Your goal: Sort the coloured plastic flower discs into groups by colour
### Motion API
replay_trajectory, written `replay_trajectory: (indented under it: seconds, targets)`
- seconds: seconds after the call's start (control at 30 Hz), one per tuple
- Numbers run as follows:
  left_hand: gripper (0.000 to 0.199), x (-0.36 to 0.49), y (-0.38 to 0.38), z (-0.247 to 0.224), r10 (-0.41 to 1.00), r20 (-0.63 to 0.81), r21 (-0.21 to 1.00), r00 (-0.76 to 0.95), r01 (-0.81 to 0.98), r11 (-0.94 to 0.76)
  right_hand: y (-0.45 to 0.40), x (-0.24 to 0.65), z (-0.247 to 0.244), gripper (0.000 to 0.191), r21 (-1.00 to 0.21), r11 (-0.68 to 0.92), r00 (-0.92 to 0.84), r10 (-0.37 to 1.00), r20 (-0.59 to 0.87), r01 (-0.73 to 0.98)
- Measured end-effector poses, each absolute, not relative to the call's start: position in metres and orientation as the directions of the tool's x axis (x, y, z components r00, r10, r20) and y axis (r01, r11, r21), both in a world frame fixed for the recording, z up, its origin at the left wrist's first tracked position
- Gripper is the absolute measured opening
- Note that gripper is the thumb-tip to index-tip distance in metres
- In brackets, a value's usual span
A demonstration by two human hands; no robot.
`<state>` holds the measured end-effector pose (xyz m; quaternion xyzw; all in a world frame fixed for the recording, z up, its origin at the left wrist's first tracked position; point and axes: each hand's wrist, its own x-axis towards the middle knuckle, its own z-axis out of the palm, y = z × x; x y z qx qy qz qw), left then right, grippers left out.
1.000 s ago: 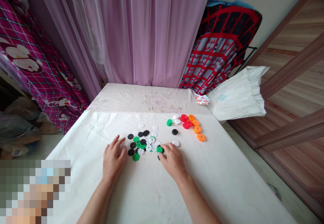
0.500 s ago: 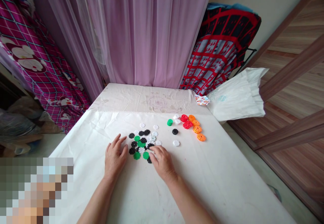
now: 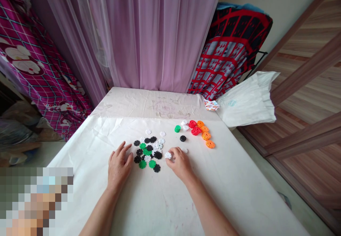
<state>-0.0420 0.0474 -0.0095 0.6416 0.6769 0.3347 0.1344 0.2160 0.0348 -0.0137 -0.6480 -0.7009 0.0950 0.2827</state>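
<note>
Several black, white and green notched discs lie in a loose pile, with a green disc (image 3: 142,164) at its near edge and a black disc (image 3: 157,168) beside it. Left of the pile, my left hand (image 3: 119,165) rests with its fingers apart and nothing in it. To the right of the pile, my right hand (image 3: 180,163) pinches a white disc (image 3: 168,155) between thumb and fingers. Another white disc (image 3: 185,150) is partly hidden behind that hand. Beyond it sits a black stack (image 3: 183,138).
Farther back are a green stack (image 3: 177,129), white discs (image 3: 184,123), red stacks (image 3: 196,131) and orange stacks (image 3: 210,144). A white bag (image 3: 247,99) and a small patterned paper item (image 3: 211,105) are at the right back corner of the white-covered table (image 3: 149,200).
My right hand has moved right, away from the pile, with a white disc in its fingers. My left hand stays open in nearly the same place.
</note>
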Motion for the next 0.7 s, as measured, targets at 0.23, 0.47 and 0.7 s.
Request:
replay_trajectory:
  seconds: [0.23, 0.47, 0.7]
  targets:
    - [0.036, -0.042, 0.048, -0.009, 0.961, 0.241, 0.619, -0.136, 0.785, -0.044, 0.022, 0.268, -0.027, 0.021, -0.606, -0.013, 0.351, 0.825, 0.443, 0.796]
    - [0.036, -0.043, 0.048, -0.01, 0.958, 0.251, 0.591, -0.136, 0.805, -0.04, 0.04, 0.274, -0.024, 0.026, -0.603, -0.099, 0.369, 0.864, 0.342, 0.791]
    - [0.036, -0.041, 0.047, -0.008, 0.96, 0.244, 0.592, -0.138, 0.805, -0.035, 0.041, 0.273, -0.027, 0.025, -0.547, -0.134, 0.361, 0.871, 0.332, 0.826]
